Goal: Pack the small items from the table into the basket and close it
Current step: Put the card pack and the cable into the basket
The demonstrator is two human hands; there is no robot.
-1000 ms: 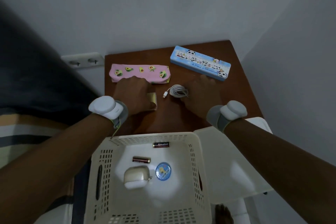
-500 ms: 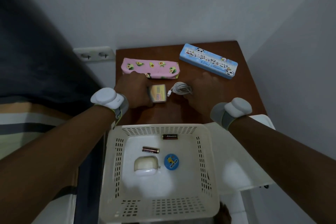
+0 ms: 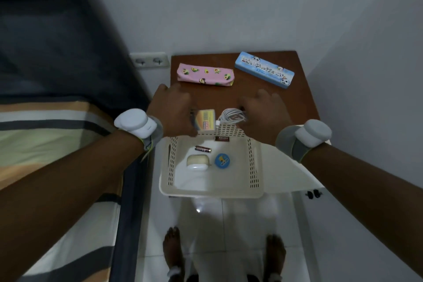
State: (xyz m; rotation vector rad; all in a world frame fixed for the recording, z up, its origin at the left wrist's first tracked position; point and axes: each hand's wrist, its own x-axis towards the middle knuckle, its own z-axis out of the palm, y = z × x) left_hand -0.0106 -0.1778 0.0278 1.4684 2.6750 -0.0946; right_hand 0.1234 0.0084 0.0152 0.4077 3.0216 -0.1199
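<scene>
My left hand [image 3: 172, 107] grips a small yellow box [image 3: 205, 119] just above the far rim of the cream basket [image 3: 211, 193]. My right hand [image 3: 266, 110] is closed on a coiled white cable [image 3: 232, 116] beside it. Inside the basket lie two batteries [image 3: 202, 149], a white earbud case [image 3: 197, 161] and a round blue tin [image 3: 222, 160]. The basket's lid [image 3: 283, 174] lies open to the right. On the brown table [image 3: 304, 103] remain a pink avocado-print pouch [image 3: 205, 74] and a blue panda pencil box [image 3: 264, 69].
A bed with a striped sheet [image 3: 57, 144] runs along the left. A wall socket [image 3: 148, 61] sits left of the table. White walls close in behind and at the right. My bare feet [image 3: 174, 252] stand on the white tile floor below the basket.
Both hands have drawn back from the table toward the basket, the left lifting the yellow box and the right picking up the cable. The view has tilted down, showing the floor.
</scene>
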